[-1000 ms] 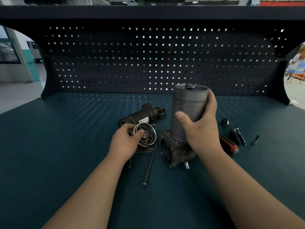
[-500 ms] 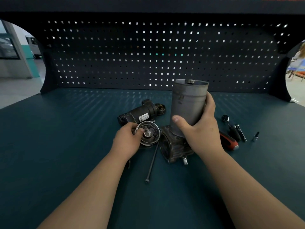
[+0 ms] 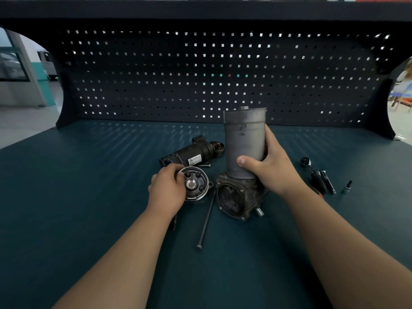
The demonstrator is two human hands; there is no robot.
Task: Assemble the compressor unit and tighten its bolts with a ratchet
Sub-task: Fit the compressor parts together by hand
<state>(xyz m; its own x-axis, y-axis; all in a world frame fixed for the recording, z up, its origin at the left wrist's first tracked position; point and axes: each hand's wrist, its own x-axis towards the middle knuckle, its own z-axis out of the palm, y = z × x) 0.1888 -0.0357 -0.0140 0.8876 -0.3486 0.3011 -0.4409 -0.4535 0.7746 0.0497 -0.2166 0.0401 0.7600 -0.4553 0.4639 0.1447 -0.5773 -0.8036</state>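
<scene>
Assembly is at an early stage, in my judgement: parts lie separate on the matte teal surface (image 3: 89, 186), with no bolt fitted. The compressor body (image 3: 244, 141), a dull grey cylinder on a rough cast base, stands at centre, the right grip (image 3: 275, 172) wrapped round it. The black motor (image 3: 189, 155) lies behind. The left grip (image 3: 166, 189) pinches the round metal end cap (image 3: 197, 186) beside the base. A long bolt (image 3: 206, 219) and the ratchet (image 3: 317, 178) lie untouched.
</scene>
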